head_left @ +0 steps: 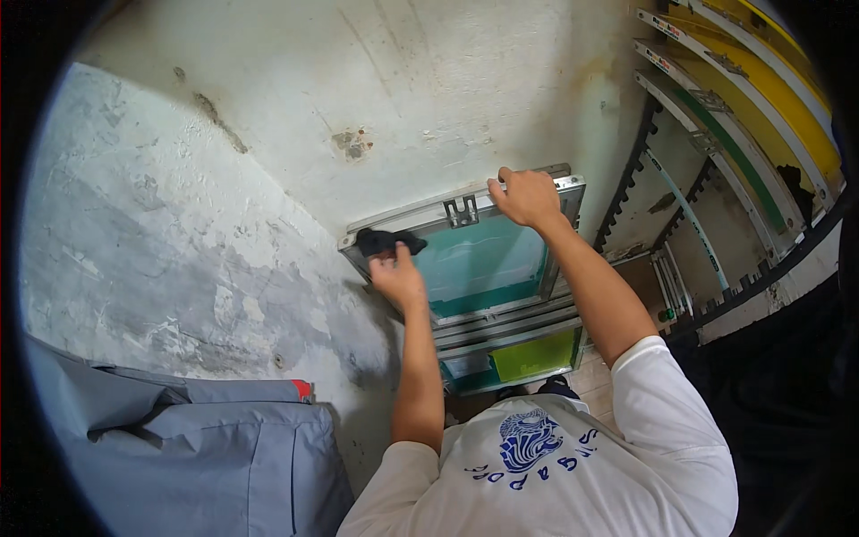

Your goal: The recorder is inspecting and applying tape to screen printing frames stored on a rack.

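Left hand [398,279] pinches one crumpled black cloth [385,240] at the top-left corner of one silver-metal, teal-panelled frame [488,259]; right hand [530,199] grips its top edge. Kinda tight by the patchy grey wall [206,277], bit of room before the black toothed rack [626,174].

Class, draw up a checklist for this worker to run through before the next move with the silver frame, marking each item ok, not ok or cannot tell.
1. Right hand grips the silver frame by its top bar: ok.
2. Left hand holds the black cloth: ok.
3. Cloth at the frame's upper left corner: ok.
4. Teal panel even in colour: not ok, paler patches show.
5. Grey garment apart from the frame: ok.
6. Frame firmly supported underneath: cannot tell.
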Demonstrator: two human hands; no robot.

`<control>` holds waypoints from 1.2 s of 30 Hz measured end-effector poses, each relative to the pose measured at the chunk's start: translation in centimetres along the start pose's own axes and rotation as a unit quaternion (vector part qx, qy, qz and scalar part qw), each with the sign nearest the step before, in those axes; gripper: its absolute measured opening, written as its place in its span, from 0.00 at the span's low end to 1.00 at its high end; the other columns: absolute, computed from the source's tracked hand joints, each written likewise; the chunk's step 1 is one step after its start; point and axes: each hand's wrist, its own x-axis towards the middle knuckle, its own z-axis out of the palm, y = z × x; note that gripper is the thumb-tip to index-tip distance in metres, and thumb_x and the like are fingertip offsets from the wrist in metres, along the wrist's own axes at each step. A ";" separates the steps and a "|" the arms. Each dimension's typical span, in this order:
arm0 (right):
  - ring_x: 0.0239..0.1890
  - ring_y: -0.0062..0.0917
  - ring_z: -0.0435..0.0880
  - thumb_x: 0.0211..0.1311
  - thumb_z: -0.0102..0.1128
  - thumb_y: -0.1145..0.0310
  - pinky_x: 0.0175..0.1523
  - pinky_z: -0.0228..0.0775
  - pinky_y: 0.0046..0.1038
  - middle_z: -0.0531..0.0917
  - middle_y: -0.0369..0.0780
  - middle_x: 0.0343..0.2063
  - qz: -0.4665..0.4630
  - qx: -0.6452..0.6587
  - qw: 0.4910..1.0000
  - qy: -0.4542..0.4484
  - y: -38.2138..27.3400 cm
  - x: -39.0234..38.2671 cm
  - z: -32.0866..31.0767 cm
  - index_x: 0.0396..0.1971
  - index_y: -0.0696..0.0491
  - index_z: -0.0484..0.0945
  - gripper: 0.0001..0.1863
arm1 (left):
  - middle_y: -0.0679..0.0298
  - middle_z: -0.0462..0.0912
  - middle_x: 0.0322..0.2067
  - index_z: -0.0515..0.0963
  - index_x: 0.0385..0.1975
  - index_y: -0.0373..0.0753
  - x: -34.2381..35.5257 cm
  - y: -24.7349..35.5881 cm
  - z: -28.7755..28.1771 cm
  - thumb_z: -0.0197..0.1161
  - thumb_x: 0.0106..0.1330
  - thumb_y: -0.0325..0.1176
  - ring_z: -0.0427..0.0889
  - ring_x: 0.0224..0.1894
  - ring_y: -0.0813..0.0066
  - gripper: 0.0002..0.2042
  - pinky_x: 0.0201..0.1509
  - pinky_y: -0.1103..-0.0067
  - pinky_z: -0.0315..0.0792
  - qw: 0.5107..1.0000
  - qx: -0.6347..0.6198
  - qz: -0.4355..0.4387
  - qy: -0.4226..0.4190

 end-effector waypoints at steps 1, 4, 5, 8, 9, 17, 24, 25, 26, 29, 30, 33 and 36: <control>0.41 0.45 0.89 0.74 0.47 0.47 0.54 0.73 0.48 0.89 0.50 0.33 -0.001 -0.001 1.000 0.000 0.0 0.0 0.0 0.41 0.54 0.85 0.25 | 0.58 0.85 0.44 0.75 0.54 0.28 -1.1 -0.1 1.3 0.67 0.67 0.18 0.85 0.46 0.71 0.17 0.53 0.74 0.80 1.000 0.001 0.021 -0.015; 0.40 0.45 0.89 0.75 0.47 0.47 0.53 0.74 0.49 0.89 0.50 0.33 -0.007 -0.001 1.000 -0.007 0.1 0.1 0.0 0.41 0.53 0.84 0.25 | 0.63 0.85 0.37 0.81 0.45 0.31 -3.8 0.0 4.1 0.70 0.65 0.19 0.85 0.42 0.76 0.11 0.50 0.77 0.80 0.994 0.028 0.055 -0.087; 0.40 0.45 0.89 0.75 0.47 0.47 0.53 0.74 0.49 0.89 0.50 0.33 -0.010 0.000 1.000 -0.007 0.1 0.1 0.0 0.41 0.53 0.84 0.25 | 0.63 0.85 0.37 0.81 0.45 0.31 -3.9 0.3 4.3 0.70 0.65 0.19 0.85 0.42 0.76 0.11 0.50 0.77 0.80 0.995 0.048 0.048 -0.078; 0.40 0.45 0.89 0.75 0.47 0.47 0.53 0.75 0.49 0.89 0.50 0.33 -0.016 -0.002 1.000 -0.013 0.2 0.0 -0.2 0.41 0.53 0.84 0.25 | 0.64 0.84 0.39 0.84 0.43 0.32 -3.3 1.5 4.4 0.70 0.63 0.19 0.83 0.40 0.79 0.09 0.47 0.79 0.79 0.988 0.083 0.056 -0.117; 0.40 0.45 0.89 0.75 0.47 0.47 0.52 0.75 0.49 0.89 0.50 0.33 -0.020 -0.003 1.000 -0.015 0.3 -0.1 -0.2 0.41 0.53 0.84 0.25 | 0.63 0.84 0.39 0.84 0.42 0.32 -2.4 2.2 4.0 0.70 0.63 0.19 0.82 0.40 0.79 0.09 0.46 0.80 0.79 0.989 0.069 0.023 -0.132; 0.39 0.44 0.89 0.75 0.47 0.47 0.52 0.76 0.48 0.89 0.49 0.32 -0.032 0.011 0.999 -0.020 0.6 -0.8 -0.3 0.42 0.53 0.84 0.25 | 0.47 0.84 0.41 0.85 0.40 0.36 11.4 9.7 -1.5 0.61 0.61 0.26 0.84 0.43 0.47 0.09 0.47 0.64 0.79 0.798 0.480 0.254 -0.262; 0.33 0.46 0.88 0.75 0.48 0.48 0.46 0.77 0.48 0.88 0.49 0.27 -0.064 0.041 0.997 0.010 1.2 -0.8 0.1 0.38 0.53 0.83 0.23 | 0.40 0.81 0.27 0.81 0.44 0.37 10.4 9.2 -1.9 0.55 0.67 0.29 0.84 0.33 0.39 0.11 0.39 0.58 0.77 0.786 0.481 0.158 -0.355; 0.33 0.45 0.88 0.75 0.48 0.49 0.44 0.78 0.48 0.88 0.48 0.27 -0.070 0.042 0.997 0.010 1.3 -0.9 0.1 0.38 0.53 0.83 0.23 | 0.40 0.81 0.27 0.81 0.44 0.38 9.9 9.0 -1.1 0.55 0.67 0.29 0.84 0.33 0.39 0.11 0.39 0.58 0.77 0.781 0.474 0.173 -0.368; 0.33 0.45 0.88 0.75 0.48 0.49 0.44 0.78 0.48 0.88 0.48 0.27 -0.073 0.040 0.997 0.004 1.3 -0.9 0.1 0.38 0.53 0.83 0.23 | 0.42 0.81 0.27 0.81 0.46 0.38 9.5 8.8 -0.1 0.55 0.68 0.29 0.85 0.32 0.46 0.11 0.39 0.62 0.76 0.770 0.480 0.173 -0.383; 0.33 0.45 0.88 0.75 0.48 0.49 0.43 0.78 0.48 0.88 0.48 0.27 -0.082 0.048 0.995 0.002 1.4 -0.8 0.1 0.38 0.53 0.83 0.23 | 0.51 0.84 0.29 0.81 0.50 0.36 8.3 8.1 3.3 0.57 0.71 0.30 0.84 0.33 0.62 0.12 0.42 0.70 0.75 0.791 0.404 0.094 -0.450; 0.34 0.44 0.89 0.76 0.47 0.49 0.46 0.77 0.48 0.88 0.47 0.29 -0.088 0.051 0.995 -0.003 1.4 -0.8 0.0 0.40 0.53 0.83 0.23 | 0.51 0.84 0.29 0.81 0.50 0.36 8.0 7.9 4.3 0.57 0.71 0.30 0.84 0.33 0.62 0.12 0.42 0.70 0.75 0.790 0.407 0.091 -0.449; 0.36 0.43 0.89 0.76 0.46 0.49 0.49 0.77 0.49 0.89 0.46 0.31 -0.095 0.060 0.994 -0.007 1.6 -0.8 -0.2 0.43 0.52 0.83 0.23 | 0.61 0.85 0.34 0.80 0.52 0.33 7.3 7.4 6.2 0.57 0.75 0.30 0.80 0.36 0.75 0.11 0.44 0.77 0.74 0.814 0.313 -0.019 -0.490; 0.40 0.45 0.89 0.76 0.47 0.47 0.49 0.77 0.49 0.89 0.47 0.33 -0.087 0.080 0.993 -0.019 1.9 -0.6 -0.4 0.45 0.52 0.82 0.23 | 0.66 0.85 0.36 0.81 0.52 0.32 6.8 6.8 6.6 0.58 0.77 0.30 0.79 0.38 0.80 0.11 0.46 0.80 0.74 0.828 0.291 -0.053 -0.477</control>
